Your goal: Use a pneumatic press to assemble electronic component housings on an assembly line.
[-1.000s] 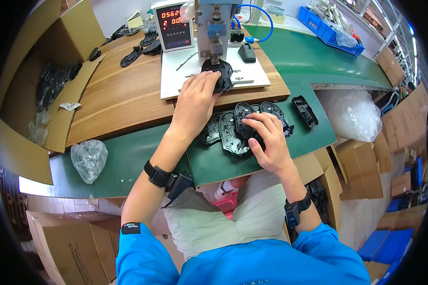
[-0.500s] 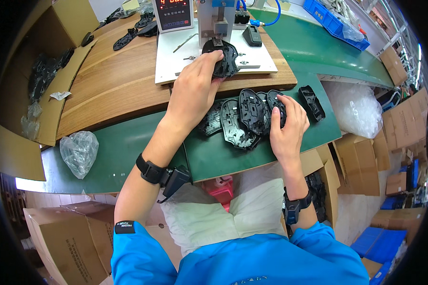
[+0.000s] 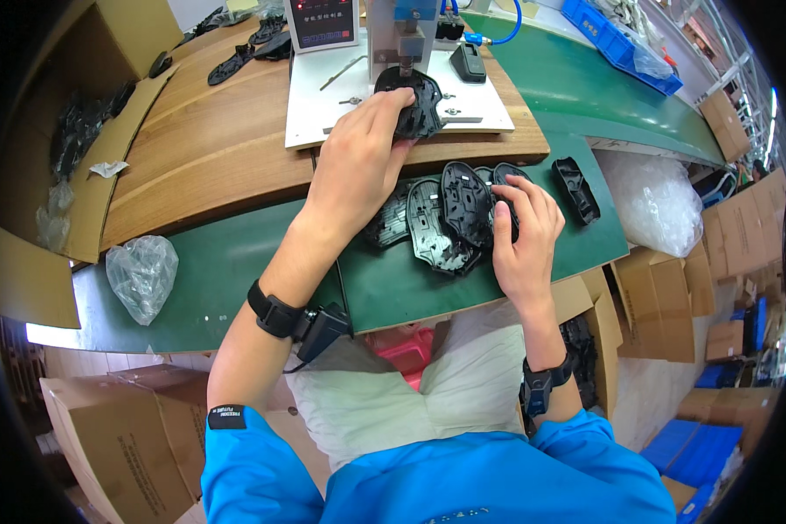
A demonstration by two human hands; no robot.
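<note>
Head view: a black shell (image 3: 424, 109) is held by the left hand (image 3: 358, 157) under the metal press (image 3: 400, 39), over the white plate (image 3: 319, 113). Nearer, more black shells (image 3: 465, 205) are heaped on the green table (image 3: 402, 304); the right hand (image 3: 527, 240) is placed at their right end; whether one is gripped cannot be told.

We see one rounded black shell (image 3: 424, 112) at far centre; nearer, other black shells (image 3: 465, 205) lie overlapping, moulded details up.
</note>
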